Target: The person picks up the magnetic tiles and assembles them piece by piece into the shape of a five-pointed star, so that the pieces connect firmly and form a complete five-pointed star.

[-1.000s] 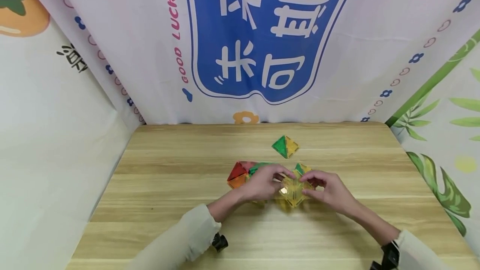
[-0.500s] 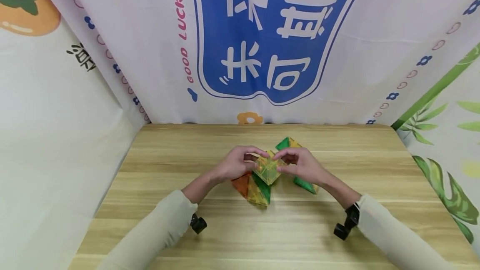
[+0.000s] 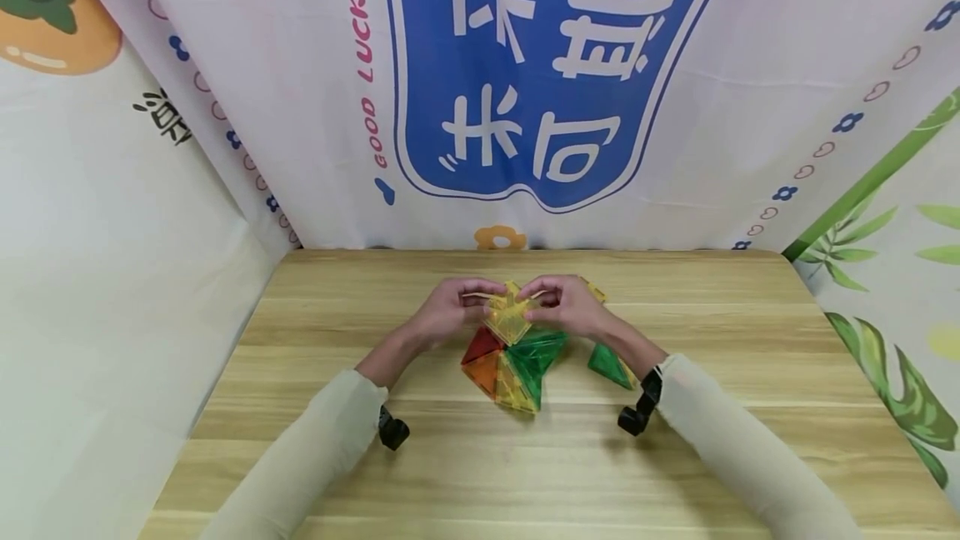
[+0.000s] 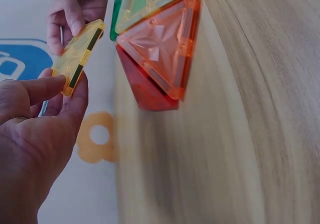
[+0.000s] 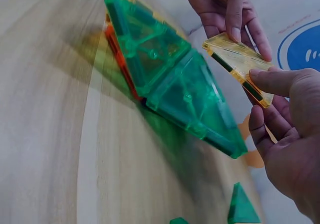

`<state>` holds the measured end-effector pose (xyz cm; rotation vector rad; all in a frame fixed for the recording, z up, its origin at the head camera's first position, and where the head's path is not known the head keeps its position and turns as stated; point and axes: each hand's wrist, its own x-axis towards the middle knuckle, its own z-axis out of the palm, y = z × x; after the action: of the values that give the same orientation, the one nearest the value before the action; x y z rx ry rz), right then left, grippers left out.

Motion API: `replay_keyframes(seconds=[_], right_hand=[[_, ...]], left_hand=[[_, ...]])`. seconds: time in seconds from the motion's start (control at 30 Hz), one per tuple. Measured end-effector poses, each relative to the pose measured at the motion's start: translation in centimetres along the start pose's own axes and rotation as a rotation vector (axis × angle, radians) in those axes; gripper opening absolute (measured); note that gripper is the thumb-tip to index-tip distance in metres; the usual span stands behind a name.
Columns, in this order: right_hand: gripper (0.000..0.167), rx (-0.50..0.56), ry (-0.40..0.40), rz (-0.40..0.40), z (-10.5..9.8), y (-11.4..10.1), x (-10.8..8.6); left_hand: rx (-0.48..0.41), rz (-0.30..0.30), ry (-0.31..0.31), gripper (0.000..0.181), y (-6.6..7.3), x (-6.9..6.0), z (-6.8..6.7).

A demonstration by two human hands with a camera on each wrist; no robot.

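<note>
Both hands hold yellow translucent magnetic tiles above the table, just beyond a tile structure. My left hand pinches the left side between thumb and fingers. The right hand pinches the opposite side. In the left wrist view the yellow tiles look like a flat triangular piece with dark magnet strips along the edge. Below stands the structure of red, orange, yellow and green tiles, joined at their edges. Up close, the right wrist view shows two green triangles tilted up from the table.
A green and yellow tile pair lies to the right of the structure, near the right forearm. Behind the right hand, part of another yellow tile shows. The wooden table ends at a printed cloth backdrop.
Both hands have carried the yellow tiles from the right of the structure leftward and away, past it. The right forearm has swung left, and more of the green tiles shows now.
</note>
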<state>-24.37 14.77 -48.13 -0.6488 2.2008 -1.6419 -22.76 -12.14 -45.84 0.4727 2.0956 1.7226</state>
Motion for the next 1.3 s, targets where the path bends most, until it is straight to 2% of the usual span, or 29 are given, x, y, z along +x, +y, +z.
replay_keyframes(seconds=[0.17,0.4,0.6,0.77,1.0,1.17,1.3], right_hand=[[0.033,0.05,0.006,0.04,0.5,1.0,0.9],[0.035,0.03,0.025,0.04,1.1,2.1,1.8],[0.035,0.014,0.047,0.052,1.4,2.5,1.8],[0.034,-0.003,0.04,0.058,1.6,3.0,1.8],[0.034,-0.029,0.006,0.011,1.7,3.0,1.9],[0.043,-0.082,-0.012,-0.033,1.1,2.9,2.2],[0.045,-0.148,-0.046,-0.076,0.7,2.9,2.5]], left_hand=[[-0.081,-0.035,0.04,0.039,-1.4,0.5,-0.3],[-0.165,-0.104,0.088,0.036,-3.3,1.5,-0.4],[-0.215,-0.098,0.093,0.038,-4.4,1.9,-0.1],[-0.112,-0.064,0.121,0.039,-4.9,1.9,0.6],[0.051,-0.014,0.152,0.035,-5.1,1.8,1.4],[0.144,-0.005,0.175,0.034,-4.3,0.5,2.0],[0.276,-0.024,0.192,0.045,-3.6,-1.1,2.8]])
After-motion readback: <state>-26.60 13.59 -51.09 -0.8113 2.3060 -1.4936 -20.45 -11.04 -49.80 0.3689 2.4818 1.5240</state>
